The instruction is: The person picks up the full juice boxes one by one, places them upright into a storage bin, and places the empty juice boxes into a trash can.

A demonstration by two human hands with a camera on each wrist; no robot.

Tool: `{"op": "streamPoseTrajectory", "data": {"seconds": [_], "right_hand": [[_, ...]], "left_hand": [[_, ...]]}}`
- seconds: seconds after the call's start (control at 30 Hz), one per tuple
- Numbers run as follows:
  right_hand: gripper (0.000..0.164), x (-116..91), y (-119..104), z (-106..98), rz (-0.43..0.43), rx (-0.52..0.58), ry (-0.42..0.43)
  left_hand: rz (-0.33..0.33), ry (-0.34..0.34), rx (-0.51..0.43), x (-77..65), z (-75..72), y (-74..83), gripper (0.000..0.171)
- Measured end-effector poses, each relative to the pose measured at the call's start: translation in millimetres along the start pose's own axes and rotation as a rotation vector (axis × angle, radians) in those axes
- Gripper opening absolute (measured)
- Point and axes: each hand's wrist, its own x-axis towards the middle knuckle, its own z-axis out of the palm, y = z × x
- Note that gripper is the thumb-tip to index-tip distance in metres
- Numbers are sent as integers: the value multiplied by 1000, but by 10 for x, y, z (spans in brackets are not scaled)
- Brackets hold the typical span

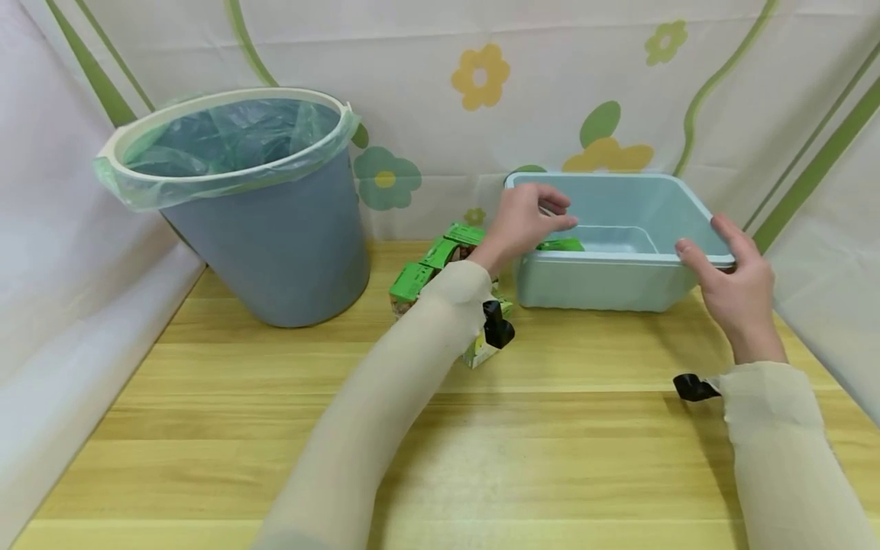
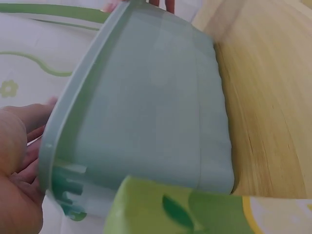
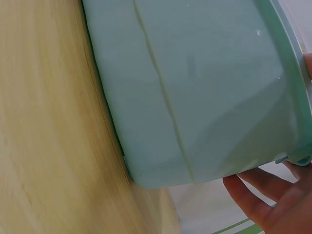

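A pale blue-green plastic basin (image 1: 591,283) stands on the table. My right hand (image 1: 742,286) grips its right end, thumb over the rim and fingers around the outer side; in the right wrist view, fingertips (image 3: 236,187) meet the basin's end wall. Over the basin's left end is my left hand (image 1: 525,221), fingers loosely bent and nothing between them. Just below it, inside the basin, lies a green-topped carton (image 1: 562,244). Outside, left of the basin, several green cartons (image 1: 412,281) stand together, partly hidden by my left forearm. A green-and-yellow carton (image 2: 204,209) fills the left wrist view's lower edge.
A tall grey-blue trash bin (image 1: 275,237), lined with a thin green bag (image 1: 234,141), stands at the back left. Flower-patterned cloth (image 1: 440,92) hangs behind the wooden table (image 1: 536,458) and along its sides.
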Motion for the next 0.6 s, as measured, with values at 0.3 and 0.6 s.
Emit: {"op": "streamPoseTrajectory", "data": {"seconds": [0.3,0.6], "right_hand": [[74,1,28,-55,-3,2,21],[74,-5,45,-57,-5,10,31]], "left_hand": [[-6,72,-124,-162,-182,-18,25],[-34,168,-204,-439,-354,-128,22]]}}
